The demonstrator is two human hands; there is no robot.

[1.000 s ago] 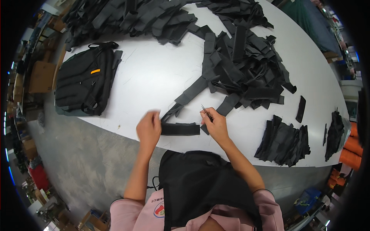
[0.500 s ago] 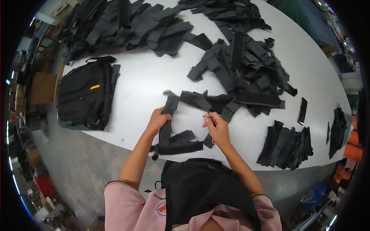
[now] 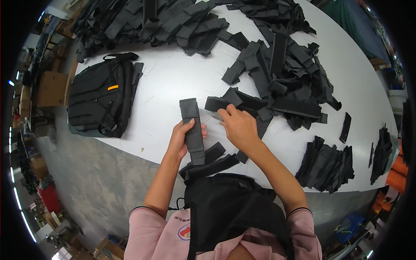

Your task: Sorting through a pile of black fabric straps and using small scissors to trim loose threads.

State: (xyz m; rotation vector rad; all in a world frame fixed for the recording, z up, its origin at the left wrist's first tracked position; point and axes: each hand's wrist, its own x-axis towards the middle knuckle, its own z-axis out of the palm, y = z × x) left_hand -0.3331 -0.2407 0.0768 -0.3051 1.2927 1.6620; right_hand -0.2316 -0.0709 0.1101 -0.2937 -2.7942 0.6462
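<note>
My left hand [image 3: 179,138] is closed around a long black fabric strip [image 3: 190,110], its thumb across the front; the strip stands nearly upright in the view. At the edge of another black strip [image 3: 215,103], my right hand [image 3: 238,126] has its fingers curled and palm down. What sits inside those fingers is hidden, and a blurred greyish bit shows beside the fingertips. Below my hands, a few loose black strips [image 3: 212,167] lie at the table's near edge, by my black apron [image 3: 229,203].
Heaps of black strips [image 3: 294,82] cover the white table [image 3: 160,82] at the far side and right. A black backpack [image 3: 102,97] with an orange tab lies at the left. Neater strip bundles [image 3: 327,164] and a single narrow black piece [image 3: 345,128] lie at the right.
My left hand has raised its strip and turned its broad face up. My right hand has moved up and left to the neighbouring strip; the small orange-red bit beneath it no longer shows.
</note>
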